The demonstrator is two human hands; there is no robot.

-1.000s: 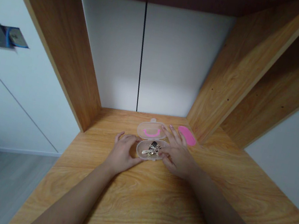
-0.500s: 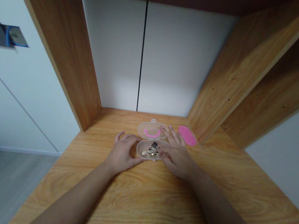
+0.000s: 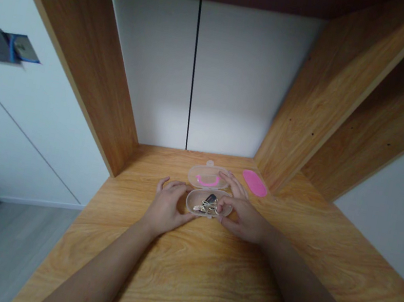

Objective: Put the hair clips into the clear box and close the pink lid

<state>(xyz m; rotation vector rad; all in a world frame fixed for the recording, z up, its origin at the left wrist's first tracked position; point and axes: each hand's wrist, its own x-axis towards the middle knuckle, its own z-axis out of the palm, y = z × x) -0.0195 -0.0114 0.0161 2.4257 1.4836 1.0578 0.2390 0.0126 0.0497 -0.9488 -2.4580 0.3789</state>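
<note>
The left hand (image 3: 166, 207) is gripping the end of an open, clear plastic hinged case (image 3: 193, 201) on the wooden table (image 3: 184, 273), while the right hand (image 3: 244, 221) is curving over its metal keys (image 3: 208, 204), its grip unclear; a hard tug could tip the case and spill them.

Bunch of keys (image 3: 205, 205) too small to count, partly hidden behind the right hand (image 3: 245, 220)

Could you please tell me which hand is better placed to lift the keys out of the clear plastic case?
Probably the right hand: its fingers sit beside the keys, over the rim of the case, while the left hand lies against the case's left end.
</note>
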